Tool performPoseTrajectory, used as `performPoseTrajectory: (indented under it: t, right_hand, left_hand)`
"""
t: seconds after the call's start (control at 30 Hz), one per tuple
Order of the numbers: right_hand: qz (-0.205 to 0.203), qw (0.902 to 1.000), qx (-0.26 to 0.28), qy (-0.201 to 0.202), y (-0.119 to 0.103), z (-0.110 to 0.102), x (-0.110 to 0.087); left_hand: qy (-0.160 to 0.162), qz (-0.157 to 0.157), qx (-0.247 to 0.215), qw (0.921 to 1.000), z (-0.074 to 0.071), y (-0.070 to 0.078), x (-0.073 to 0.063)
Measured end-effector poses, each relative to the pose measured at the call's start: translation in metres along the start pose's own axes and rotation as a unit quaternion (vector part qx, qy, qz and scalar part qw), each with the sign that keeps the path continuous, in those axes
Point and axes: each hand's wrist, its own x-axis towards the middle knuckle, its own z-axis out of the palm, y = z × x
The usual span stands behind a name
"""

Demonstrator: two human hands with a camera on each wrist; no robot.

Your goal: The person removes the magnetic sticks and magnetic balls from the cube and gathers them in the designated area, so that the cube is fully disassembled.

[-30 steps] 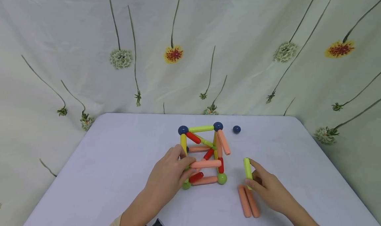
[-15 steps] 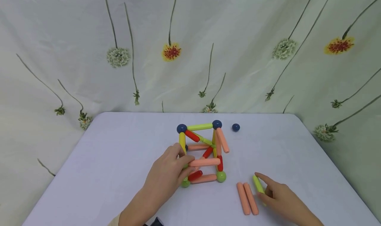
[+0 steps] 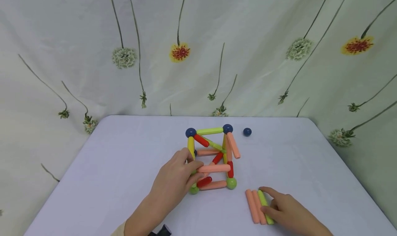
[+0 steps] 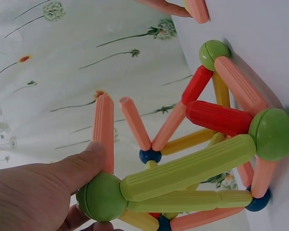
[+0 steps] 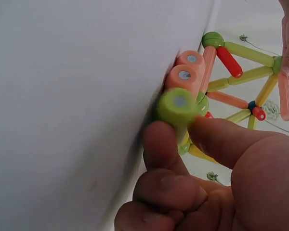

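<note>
A frame of magnetic sticks and balls stands mid-table, with blue balls (image 3: 190, 133) on top and green balls (image 3: 231, 183) below. My left hand (image 3: 173, 180) grips its near left corner. In the left wrist view the thumb presses a pink stick (image 4: 103, 130) beside a green ball (image 4: 103, 196). My right hand (image 3: 286, 208) pinches a lime-green stick (image 3: 265, 206) between thumb and finger. That stick lies alongside two loose pink sticks (image 3: 252, 206). In the right wrist view the lime stick's end (image 5: 177, 107) faces the camera, slightly blurred.
A loose blue ball (image 3: 247, 132) sits behind the frame to the right. From the frame's top right corner a pink stick (image 3: 234, 145) juts forward. A dark object (image 3: 164, 230) shows by the left forearm. Flowered cloth (image 3: 254, 56) hangs behind the white table (image 3: 130, 146).
My right hand has lowered the lime-green stick from above the pink sticks, swung it to their right, then brought it against them. The left hand has kept its hold on the frame.
</note>
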Motion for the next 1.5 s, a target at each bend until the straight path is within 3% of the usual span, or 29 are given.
performPoseTrajectory:
  t: [0.27,0.37,0.53,0.77,0.97,1.03,1.2,1.37,1.5]
  right_hand:
    - [-0.034,0.9993,-0.009,-0.011,-0.010,0.002,0.003]
    - [-0.018,0.9994,-0.028,0.004,-0.018,0.001,0.005]
    - [0.012,0.9937,-0.070,0.086,-0.039,-0.019,0.013]
    - [-0.079,0.9694,-0.088,0.215,-0.080,-0.044,0.031]
    - [-0.140,0.9481,-0.069,0.277,-0.122,-0.046,0.053]
    - [-0.141,0.9447,-0.072,0.287,-0.133,-0.047,0.059]
    - [-0.126,0.9503,-0.069,0.276,-0.146,-0.048,0.068]
    - [-0.134,0.9531,-0.063,0.264,-0.148,-0.049,0.074]
    - [-0.156,0.9485,-0.059,0.269,-0.146,-0.050,0.076]
  left_hand:
    - [0.008,-0.001,0.011,0.9999,-0.002,-0.005,0.002]
    - [0.006,-0.001,0.011,0.9999,-0.003,-0.006,0.002]
    - [0.006,0.002,0.010,0.9999,-0.005,-0.006,0.003]
    - [0.004,0.002,0.011,0.9999,-0.004,-0.007,0.000]
    - [0.009,0.003,0.007,0.9999,-0.004,-0.007,-0.001]
    - [0.009,0.003,0.006,0.9999,-0.003,-0.007,-0.001]
    - [0.006,0.010,0.006,0.9999,-0.003,-0.006,-0.001]
    - [0.005,0.012,0.003,0.9999,-0.003,-0.005,-0.001]
    - [0.005,0.012,0.005,0.9999,-0.003,-0.005,0.000]
